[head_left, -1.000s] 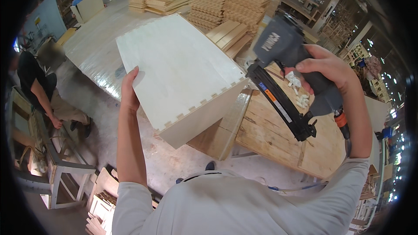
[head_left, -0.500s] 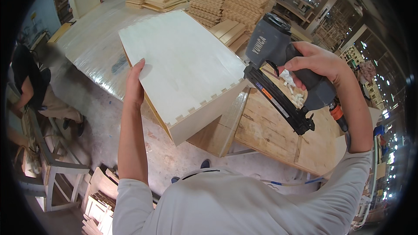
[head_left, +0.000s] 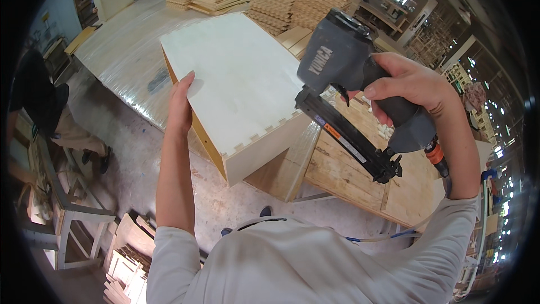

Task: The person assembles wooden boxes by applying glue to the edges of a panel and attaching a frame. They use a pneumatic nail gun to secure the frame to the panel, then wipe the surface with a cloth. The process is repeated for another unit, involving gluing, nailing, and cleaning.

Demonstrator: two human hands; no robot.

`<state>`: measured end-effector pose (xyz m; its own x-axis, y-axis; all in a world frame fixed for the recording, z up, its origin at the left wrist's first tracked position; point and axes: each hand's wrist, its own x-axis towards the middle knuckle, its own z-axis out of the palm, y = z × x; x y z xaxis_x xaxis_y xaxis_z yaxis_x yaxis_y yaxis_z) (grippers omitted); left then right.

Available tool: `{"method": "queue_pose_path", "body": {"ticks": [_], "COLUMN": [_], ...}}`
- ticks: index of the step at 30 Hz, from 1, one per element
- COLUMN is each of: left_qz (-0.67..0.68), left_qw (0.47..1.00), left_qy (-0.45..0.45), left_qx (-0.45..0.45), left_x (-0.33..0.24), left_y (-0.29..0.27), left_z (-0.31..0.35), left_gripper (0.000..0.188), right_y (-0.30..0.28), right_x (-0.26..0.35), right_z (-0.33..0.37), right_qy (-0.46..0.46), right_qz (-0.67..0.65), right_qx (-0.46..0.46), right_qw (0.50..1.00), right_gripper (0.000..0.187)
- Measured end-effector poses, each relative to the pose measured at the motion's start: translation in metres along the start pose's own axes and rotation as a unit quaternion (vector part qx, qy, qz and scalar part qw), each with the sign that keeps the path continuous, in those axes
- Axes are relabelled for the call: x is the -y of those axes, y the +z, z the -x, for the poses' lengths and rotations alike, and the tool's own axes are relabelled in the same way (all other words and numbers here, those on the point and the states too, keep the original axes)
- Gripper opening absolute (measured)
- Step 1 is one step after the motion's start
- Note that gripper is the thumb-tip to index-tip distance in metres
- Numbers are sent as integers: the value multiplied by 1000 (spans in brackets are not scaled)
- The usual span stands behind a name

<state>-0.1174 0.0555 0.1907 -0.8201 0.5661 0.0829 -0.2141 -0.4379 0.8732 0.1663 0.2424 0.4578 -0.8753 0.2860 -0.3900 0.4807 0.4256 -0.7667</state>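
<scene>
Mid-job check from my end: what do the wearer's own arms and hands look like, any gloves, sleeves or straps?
The left hand and right hand are ungloved, with no watch or strap visible. Short, plain light-grey fabric sleeves end near the elbows, leaving both forearms bare. The sleeves match the light-grey shirt; no markings show on them.

A dark nail gun (head_left: 338, 55) slants beside a pale wooden box (head_left: 239, 81).

Light-grey shirt (head_left: 315, 264), 2 dark shoes (head_left: 266, 211)
</scene>
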Motion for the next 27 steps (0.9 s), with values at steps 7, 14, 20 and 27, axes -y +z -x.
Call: {"method": "queue_pose_path", "body": {"ticks": [7,14,20,27], "left_qz": [-21,-9,6,4], "left_qw": [1000,1000,1000,1000], "left_qy": [-6,7,-7,-2], "left_qx": [-10,-23,-27,-30], "left_x": [-1,-1,-1,-4], "left_y": [0,3,7,7], "left_z": [2,2,2,6], "left_gripper": [46,45,46,49], "right_y": [14,16,25,53], "right_x": [2,0,0,16], "right_z": [-6,-2,19,18], "right_qy": [6,5,-60,-71], "right_qz": [31,37,21,-2], "right_qx": [32,30,21,57], "right_qw": [999,999,998,996], "right_gripper": [29,37,28,29]}}
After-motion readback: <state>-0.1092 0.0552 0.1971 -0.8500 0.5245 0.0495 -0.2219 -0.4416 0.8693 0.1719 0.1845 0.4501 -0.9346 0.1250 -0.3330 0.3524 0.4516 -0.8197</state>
